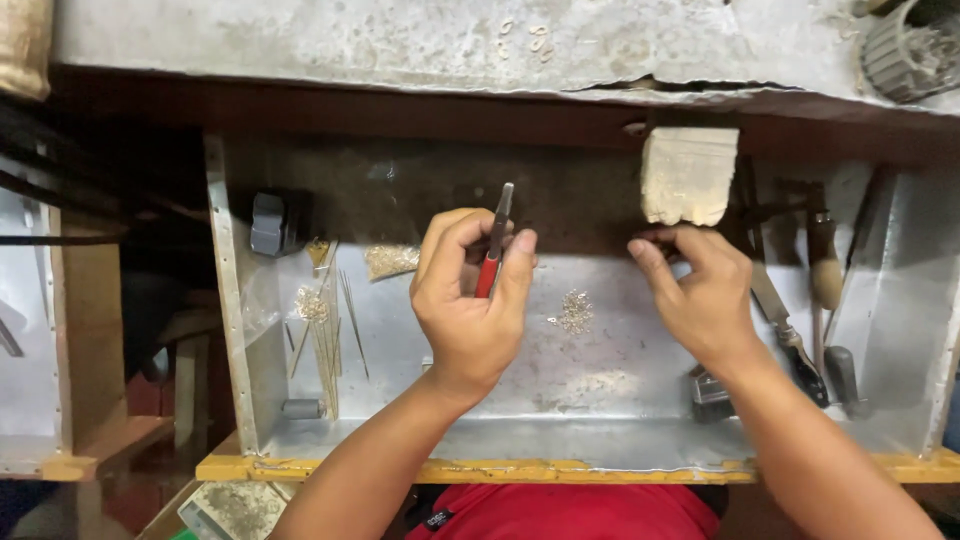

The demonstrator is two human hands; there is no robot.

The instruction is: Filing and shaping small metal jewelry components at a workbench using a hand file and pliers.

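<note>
Left hand grips red-handled pliers, long axis pointing up and away. Right hand pinches something too small to tell just below the wooden bench peg, well right of the pliers' tip.

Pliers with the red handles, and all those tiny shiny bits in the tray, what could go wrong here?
The left hand grips the red-handled pliers pointing up near the fingers, so a slip might pinch skin. The right hand pinches something too small to make out; it could drop and get lost. The pile of tiny metal bits lies loose between the hands, so a bump may scatter it.
</note>
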